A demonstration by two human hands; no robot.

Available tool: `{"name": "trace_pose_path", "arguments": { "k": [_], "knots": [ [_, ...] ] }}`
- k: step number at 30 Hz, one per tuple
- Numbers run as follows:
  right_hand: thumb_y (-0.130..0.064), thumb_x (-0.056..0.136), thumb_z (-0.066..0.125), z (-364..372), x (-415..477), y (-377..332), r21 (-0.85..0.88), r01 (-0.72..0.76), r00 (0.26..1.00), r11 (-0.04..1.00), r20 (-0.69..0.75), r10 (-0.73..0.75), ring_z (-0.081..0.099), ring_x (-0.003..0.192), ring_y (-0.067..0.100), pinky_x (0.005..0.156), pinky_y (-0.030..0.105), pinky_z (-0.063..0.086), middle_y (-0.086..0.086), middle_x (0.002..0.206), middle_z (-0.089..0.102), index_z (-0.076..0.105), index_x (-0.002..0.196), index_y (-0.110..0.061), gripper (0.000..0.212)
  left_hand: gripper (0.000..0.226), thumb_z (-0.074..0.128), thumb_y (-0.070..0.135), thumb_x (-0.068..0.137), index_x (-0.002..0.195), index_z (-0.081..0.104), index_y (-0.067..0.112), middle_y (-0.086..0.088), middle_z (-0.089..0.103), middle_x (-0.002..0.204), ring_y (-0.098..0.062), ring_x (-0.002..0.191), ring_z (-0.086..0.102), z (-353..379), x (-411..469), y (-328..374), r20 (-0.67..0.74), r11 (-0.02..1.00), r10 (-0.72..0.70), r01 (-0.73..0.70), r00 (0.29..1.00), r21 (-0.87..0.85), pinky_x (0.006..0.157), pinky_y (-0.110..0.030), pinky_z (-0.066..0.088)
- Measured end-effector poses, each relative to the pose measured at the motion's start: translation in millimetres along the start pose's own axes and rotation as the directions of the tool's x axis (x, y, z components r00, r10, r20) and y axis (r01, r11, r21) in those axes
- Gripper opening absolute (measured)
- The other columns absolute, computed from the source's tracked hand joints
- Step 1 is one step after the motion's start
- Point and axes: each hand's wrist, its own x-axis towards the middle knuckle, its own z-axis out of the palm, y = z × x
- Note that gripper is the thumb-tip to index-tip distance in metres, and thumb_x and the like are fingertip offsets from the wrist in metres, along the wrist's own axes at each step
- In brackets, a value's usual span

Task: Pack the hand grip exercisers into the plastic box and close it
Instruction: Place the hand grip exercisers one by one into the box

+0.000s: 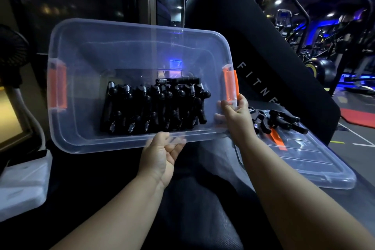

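I hold the clear plastic box (85, 46) tilted up toward me, its open top facing the camera. Orange latches (57, 89) sit on both short ends. Several black hand grip exercisers (154, 107) with silver springs lie packed in rows at its bottom. My left hand (164, 152) grips the near rim from below. My right hand (236, 113) holds the right end just under the orange latch. More loose exercisers (278, 121) lie on the clear lid (304, 160), which rests flat to the right.
A black padded gym bench (263, 46) stands behind the box. A small black fan (12, 53) and a white object (22, 184) sit at the left. Gym machines fill the blue-lit background at right.
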Motion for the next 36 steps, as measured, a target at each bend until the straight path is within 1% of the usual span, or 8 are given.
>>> {"name": "trace_pose_path", "arguments": {
  "k": [5,10,16,18,22,25,29,36],
  "knots": [
    [-0.025,0.091,0.062,0,10,3,-0.025,0.025,1.000,0.999,0.007,-0.025,0.068,0.098,0.032,0.066,0.033,0.058,0.007,0.111,0.066,0.040,0.121,-0.035,0.038,0.018,0.049,0.010,0.093,0.110,0.047,0.002,-0.030,0.060,0.112,-0.028,0.088,0.070,5,7,-7,-0.054,0.999,0.040,-0.039,0.998,0.008,0.065,-0.025,0.059],
    [-0.032,0.088,0.063,1,11,7,-0.022,0.000,1.000,1.000,0.015,0.000,0.068,0.098,0.031,0.072,0.043,0.060,0.006,0.114,0.064,0.040,0.125,-0.034,0.043,0.035,0.056,0.018,0.094,0.124,0.041,0.008,-0.011,0.054,0.117,-0.025,0.098,0.066,24,4,-28,-0.109,0.995,0.079,-0.072,0.991,0.067,0.079,-0.032,0.056],
    [-0.064,0.084,0.052,-3,14,4,-0.112,0.010,0.996,0.994,0.087,-0.001,0.068,0.099,0.026,0.081,0.046,0.058,0.001,0.116,0.064,0.038,0.123,-0.036,0.050,0.023,0.058,0.026,0.093,0.090,0.036,0.030,0.005,0.056,0.097,-0.020,0.105,0.063,41,-1,-42,-0.070,0.971,0.128,-0.110,0.989,0.212,0.093,-0.039,0.051],
    [-0.070,0.087,0.039,-6,14,3,-0.150,0.019,0.993,0.988,0.120,0.000,0.066,0.102,0.025,0.083,0.043,0.055,0.002,0.115,0.064,0.041,0.116,-0.039,0.043,0.027,0.058,0.028,0.093,0.087,0.033,0.033,0.007,0.058,0.098,-0.017,0.104,0.062,47,-2,-47,-0.084,0.958,0.145,-0.118,0.986,0.262,0.094,-0.037,0.051],
    [-0.068,0.092,0.020,-24,14,2,-0.306,0.057,0.993,0.950,0.119,-0.022,0.058,0.104,0.024,0.096,0.044,0.045,0.003,0.114,0.063,0.049,0.129,-0.023,0.065,0.027,0.057,0.028,0.093,0.089,0.031,0.031,0.005,0.058,0.101,-0.010,0.092,0.062,52,1,-57,-0.108,0.937,0.198,-0.157,0.974,0.311,0.097,-0.036,0.048],
    [-0.052,0.101,0.023,-52,25,2,-0.526,0.047,0.999,0.849,0.014,-0.046,0.052,0.118,0.029,0.095,0.038,0.037,0.007,0.127,0.059,0.050,0.132,-0.017,0.053,0.027,0.057,0.032,0.092,0.086,0.031,0.032,0.008,0.058,0.094,-0.004,0.086,0.061,50,4,-61,-0.095,0.906,0.248,-0.197,0.964,0.374,0.098,-0.038,0.047],
    [-0.045,0.098,0.018,-80,37,8,-0.850,0.109,0.994,0.515,0.083,-0.075,0.043,0.122,0.033,0.097,0.042,0.033,0.008,0.128,0.056,0.055,0.125,-0.021,0.052,0.033,0.064,0.046,0.081,0.087,0.035,0.031,0.008,0.058,0.088,-0.006,0.084,0.061,45,7,-64,-0.079,0.871,0.306,-0.246,0.949,0.426,0.099,-0.044,0.047],
    [-0.047,0.100,0.028,-90,59,24,-0.942,0.173,0.982,0.287,0.189,0.028,0.018,0.144,0.019,0.115,0.042,0.019,-0.009,0.153,0.033,0.046,0.137,-0.038,0.042,0.023,0.053,0.033,0.094,0.102,0.037,0.019,0.012,0.055,0.096,-0.004,0.084,0.060,48,9,-69,-0.088,0.874,0.329,-0.268,0.940,0.404,0.101,-0.042,0.046]
  ]
}}
